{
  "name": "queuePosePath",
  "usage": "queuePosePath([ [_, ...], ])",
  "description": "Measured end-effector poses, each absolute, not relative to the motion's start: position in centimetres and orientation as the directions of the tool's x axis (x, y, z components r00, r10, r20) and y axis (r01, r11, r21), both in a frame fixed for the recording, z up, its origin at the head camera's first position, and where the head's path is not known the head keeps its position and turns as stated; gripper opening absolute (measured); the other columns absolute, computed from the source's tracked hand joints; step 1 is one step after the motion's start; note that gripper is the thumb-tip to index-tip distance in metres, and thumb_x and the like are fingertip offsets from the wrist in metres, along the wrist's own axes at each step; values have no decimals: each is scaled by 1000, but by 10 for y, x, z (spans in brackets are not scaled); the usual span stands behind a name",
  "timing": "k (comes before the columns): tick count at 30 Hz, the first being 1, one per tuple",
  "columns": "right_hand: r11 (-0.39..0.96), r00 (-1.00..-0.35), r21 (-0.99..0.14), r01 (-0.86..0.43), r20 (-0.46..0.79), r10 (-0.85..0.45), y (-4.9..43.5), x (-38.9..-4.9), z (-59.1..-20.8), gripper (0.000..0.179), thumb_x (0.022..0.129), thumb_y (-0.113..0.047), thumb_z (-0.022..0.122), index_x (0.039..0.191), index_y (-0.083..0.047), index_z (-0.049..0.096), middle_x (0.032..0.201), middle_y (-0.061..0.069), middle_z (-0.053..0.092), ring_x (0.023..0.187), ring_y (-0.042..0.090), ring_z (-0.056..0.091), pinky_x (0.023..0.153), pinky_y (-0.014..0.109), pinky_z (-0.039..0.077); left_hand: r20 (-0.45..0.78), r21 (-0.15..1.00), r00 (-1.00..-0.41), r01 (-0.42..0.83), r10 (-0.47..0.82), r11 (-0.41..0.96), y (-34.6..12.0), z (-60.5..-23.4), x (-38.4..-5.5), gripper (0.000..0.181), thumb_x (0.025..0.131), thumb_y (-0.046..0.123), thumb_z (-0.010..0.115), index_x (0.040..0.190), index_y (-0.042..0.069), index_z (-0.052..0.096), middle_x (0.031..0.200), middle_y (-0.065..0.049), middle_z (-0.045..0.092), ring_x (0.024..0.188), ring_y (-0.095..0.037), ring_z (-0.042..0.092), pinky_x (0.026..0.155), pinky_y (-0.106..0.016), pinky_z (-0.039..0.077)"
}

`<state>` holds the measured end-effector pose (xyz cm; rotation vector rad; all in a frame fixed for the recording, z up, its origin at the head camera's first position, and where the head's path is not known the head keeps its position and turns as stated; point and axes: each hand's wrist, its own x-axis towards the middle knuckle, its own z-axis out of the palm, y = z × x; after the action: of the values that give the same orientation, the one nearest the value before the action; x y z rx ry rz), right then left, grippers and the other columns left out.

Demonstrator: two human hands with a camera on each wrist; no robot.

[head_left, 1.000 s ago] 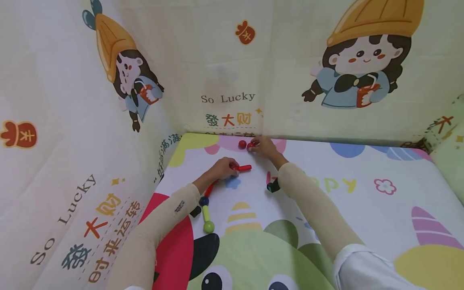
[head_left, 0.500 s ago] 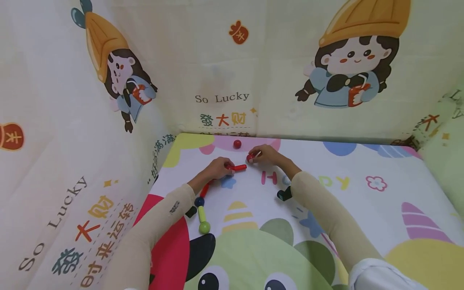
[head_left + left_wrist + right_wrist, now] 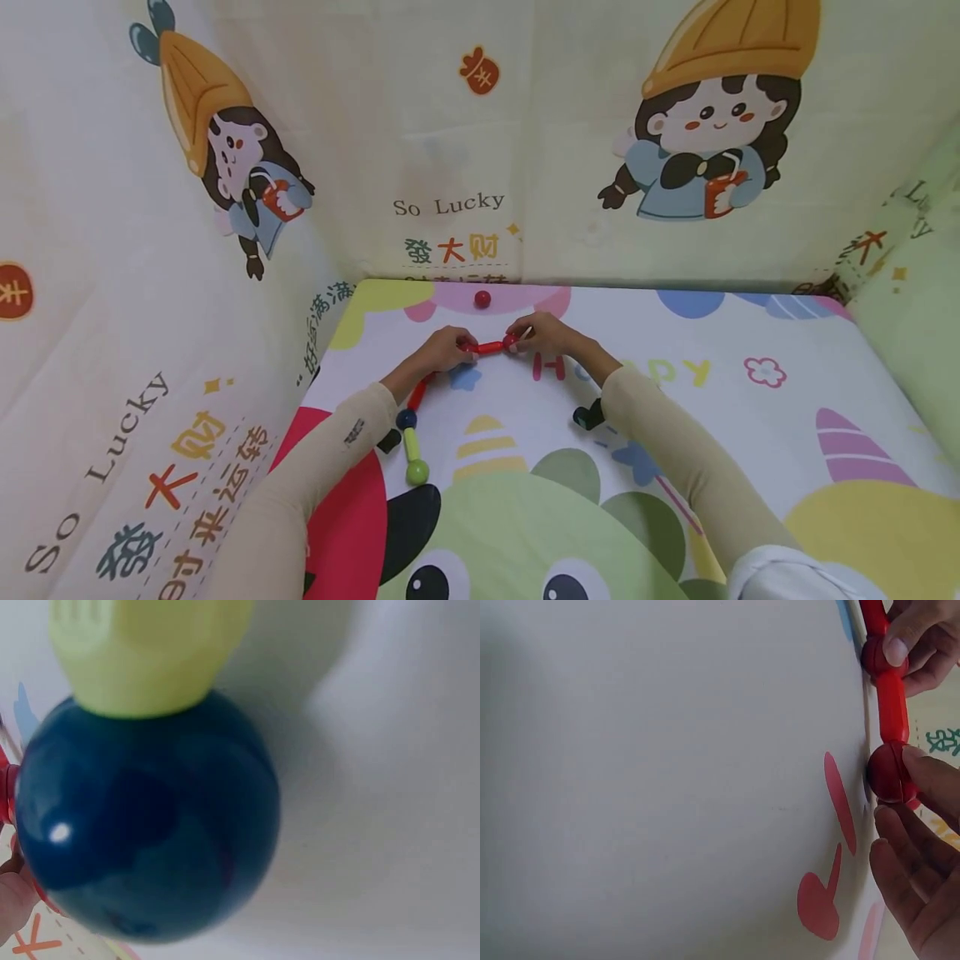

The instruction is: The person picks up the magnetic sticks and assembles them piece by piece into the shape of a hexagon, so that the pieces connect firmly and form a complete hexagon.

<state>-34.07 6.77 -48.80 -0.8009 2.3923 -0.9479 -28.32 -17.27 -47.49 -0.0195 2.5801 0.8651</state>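
My left hand (image 3: 446, 350) grips a red ball (image 3: 885, 657) where two red rods meet it. From that ball a red rod (image 3: 892, 709) runs across to a second red ball (image 3: 892, 773), which my right hand (image 3: 546, 332) holds between thumb and fingers. The rod's end sits right at this second ball. Down the near side, the chain continues with another red rod (image 3: 417, 395), a dark blue ball (image 3: 407, 419), a yellow-green rod (image 3: 411, 444) and a green ball (image 3: 417, 472). Close up in the left wrist view, the dark blue ball (image 3: 150, 825) hides most of the left hand.
A loose red ball (image 3: 482, 298) lies near the table's far edge, behind both hands. The printed tabletop (image 3: 750, 333) meets a patterned cloth wall (image 3: 555, 167) at the back and left. Dark wrist cameras hang beneath each forearm.
The right hand has brought one red ball from beside the loose one at the far edge down to the free end of the red rod. The left hand keeps its grip.
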Motion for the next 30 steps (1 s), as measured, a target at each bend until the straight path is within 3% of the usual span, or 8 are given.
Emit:
queuePosePath([
  [15,616,-727,-707,-348,-211,-654,71,-330,-483,36,93,-19,73,128,-12,68,116,3,70,101,21,60,83,27,53,-376,574,-919,-130,119,809,-171,-476,-283,32,92,23,73,123,15,68,119,-9,64,104,-24,58,94,-38,52],
  [30,595,-724,-727,-343,-199,-660,94,-325,-481,39,96,-27,69,131,-10,65,122,6,69,110,24,64,94,36,56,-386,563,-912,-116,136,819,-170,-475,-281,32,94,24,72,124,17,68,117,-8,63,103,-24,57,91,-36,51],
])
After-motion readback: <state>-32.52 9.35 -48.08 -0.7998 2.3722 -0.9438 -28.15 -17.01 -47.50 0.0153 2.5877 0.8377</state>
